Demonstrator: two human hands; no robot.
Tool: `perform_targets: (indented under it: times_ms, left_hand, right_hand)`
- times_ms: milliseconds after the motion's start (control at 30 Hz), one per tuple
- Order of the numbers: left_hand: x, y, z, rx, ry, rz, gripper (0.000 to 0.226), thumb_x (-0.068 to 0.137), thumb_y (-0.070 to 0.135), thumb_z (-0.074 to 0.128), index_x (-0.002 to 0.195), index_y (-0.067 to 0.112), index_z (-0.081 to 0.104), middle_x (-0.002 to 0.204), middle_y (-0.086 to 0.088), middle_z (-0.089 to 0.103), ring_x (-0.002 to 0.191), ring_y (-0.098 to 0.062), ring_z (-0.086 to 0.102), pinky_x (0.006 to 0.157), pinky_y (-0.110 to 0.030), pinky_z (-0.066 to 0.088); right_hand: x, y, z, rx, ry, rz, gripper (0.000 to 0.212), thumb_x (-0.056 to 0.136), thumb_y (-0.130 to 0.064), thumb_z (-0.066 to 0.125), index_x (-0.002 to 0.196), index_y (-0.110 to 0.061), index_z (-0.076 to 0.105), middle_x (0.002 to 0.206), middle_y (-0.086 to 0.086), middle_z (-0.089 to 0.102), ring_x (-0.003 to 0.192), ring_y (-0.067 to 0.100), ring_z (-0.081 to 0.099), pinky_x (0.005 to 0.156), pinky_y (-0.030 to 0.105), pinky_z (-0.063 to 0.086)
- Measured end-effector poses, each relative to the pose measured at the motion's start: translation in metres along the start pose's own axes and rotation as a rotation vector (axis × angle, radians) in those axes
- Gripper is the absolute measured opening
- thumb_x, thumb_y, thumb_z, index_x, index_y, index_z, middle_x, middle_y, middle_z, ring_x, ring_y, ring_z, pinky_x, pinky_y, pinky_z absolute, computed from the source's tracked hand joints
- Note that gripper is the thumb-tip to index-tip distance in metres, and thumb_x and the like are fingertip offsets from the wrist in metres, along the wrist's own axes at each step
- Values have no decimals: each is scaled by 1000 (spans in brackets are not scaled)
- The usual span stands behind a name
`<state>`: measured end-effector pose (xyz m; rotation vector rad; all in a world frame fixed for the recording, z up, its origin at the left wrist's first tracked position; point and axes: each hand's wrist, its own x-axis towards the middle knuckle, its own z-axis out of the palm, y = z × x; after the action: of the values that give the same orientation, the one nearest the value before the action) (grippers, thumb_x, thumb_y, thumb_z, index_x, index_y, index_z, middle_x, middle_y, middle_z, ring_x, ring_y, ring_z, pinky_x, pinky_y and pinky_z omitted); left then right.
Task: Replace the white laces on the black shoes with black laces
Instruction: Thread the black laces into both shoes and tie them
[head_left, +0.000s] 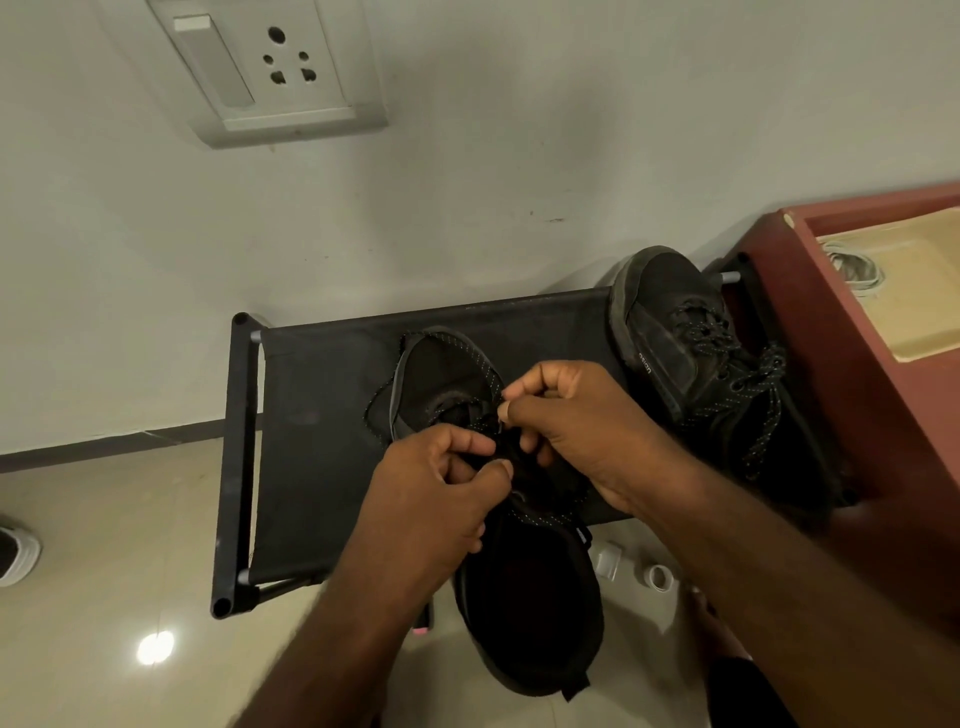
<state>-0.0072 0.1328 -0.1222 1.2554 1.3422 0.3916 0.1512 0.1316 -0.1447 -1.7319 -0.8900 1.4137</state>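
A black shoe (524, 587) lies on the black fabric rack (322, 415), its heel hanging over the near edge toward me. A black lace with pale flecks (467, 353) loops over its toe. My left hand (436, 493) pinches the lace at the eyelets with thumb and fingers. My right hand (576, 421) pinches the same lace just above, fingers curled. A second black shoe (680, 332) with a black flecked lace (763, 395) sits on the rack's right end. A bundle of white laces (857, 270) lies in a beige tray to the right.
A dark red cabinet (883, 415) stands at the right, holding the beige tray (919, 312). A wall socket (270, 67) sits above. Small white objects (660, 577) lie on the tiled floor below the rack. Another shoe (15, 553) shows at the left edge.
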Motion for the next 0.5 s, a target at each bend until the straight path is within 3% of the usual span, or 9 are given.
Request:
perform_targets:
  times_ms: [133, 500]
  left_hand:
    - [0, 0, 0, -11, 8, 4, 10, 88, 17, 69, 98, 17, 66, 59, -9, 56, 40, -5, 51, 43, -17, 47]
    - [0, -2, 3, -8, -17, 12, 8, 89, 15, 68, 97, 18, 67, 59, -9, 53, 39, -6, 48, 42, -17, 46]
  right_hand:
    - [-2, 2, -1, -5, 4, 3, 6, 88, -8, 71, 86, -13, 69, 62, -5, 63, 57, 5, 59, 52, 21, 47]
    - [-2, -1, -5, -9, -39, 51, 5, 86, -3, 66, 85, -7, 69, 73, 10, 62, 53, 7, 52, 47, 20, 43]
